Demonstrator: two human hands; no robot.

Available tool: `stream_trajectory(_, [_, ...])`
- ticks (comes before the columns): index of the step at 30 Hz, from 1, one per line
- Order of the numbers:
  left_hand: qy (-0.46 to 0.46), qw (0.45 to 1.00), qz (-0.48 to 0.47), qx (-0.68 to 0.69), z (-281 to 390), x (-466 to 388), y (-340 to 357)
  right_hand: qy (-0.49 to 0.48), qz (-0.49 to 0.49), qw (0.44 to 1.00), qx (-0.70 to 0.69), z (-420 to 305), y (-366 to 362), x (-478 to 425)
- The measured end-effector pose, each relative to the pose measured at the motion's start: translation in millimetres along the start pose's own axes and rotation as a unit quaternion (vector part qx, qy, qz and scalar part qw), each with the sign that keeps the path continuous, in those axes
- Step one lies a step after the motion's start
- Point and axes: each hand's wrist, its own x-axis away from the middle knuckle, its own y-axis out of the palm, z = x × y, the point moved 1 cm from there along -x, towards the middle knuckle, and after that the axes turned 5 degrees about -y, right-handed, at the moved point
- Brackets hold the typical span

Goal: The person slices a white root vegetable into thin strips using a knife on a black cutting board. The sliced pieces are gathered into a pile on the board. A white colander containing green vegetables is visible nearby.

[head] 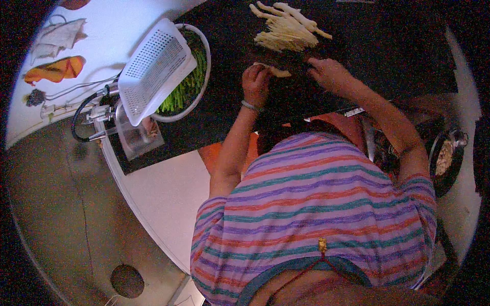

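My left hand [255,85], with a band at its wrist, pinches a pale, slightly curved vegetable piece [282,72] over the dark worktop [226,76]. To its right, my right hand [330,75] has its fingers curled at the dark surface. Whether it grips something is lost in the shadow and image noise. Just beyond both hands lies a heap of thin pale cut strips [285,37]. Several long, pale, root-like pieces [296,17] rest against the heap's far side.
At the left, a white perforated plastic basket [157,72] leans over a round bowl [208,57] of green stalks [182,91]. Near it are a clear container [134,143] and a black hose [73,122]. A pan of food [444,160] stands at far right. Cloths [57,70] hang on the wall.
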Motion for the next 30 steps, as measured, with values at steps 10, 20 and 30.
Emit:
stream_trajectory(10, [-0.003, 1.0, 0.014, -0.017, -3, -4, 3, 0.029, -0.031, 0.997, 0.061, -30, -5, 19])
stream_trajectory(20, [-0.032, 0.999, -0.008, 0.001, -1, 0, 9, -0.005, -0.055, 0.997, 0.046, -10, -4, 16])
stream_trajectory(30, [-0.006, 0.999, -0.01, -0.049, -3, -5, 9, -0.023, -0.048, 0.998, 0.03, -3, -5, -3])
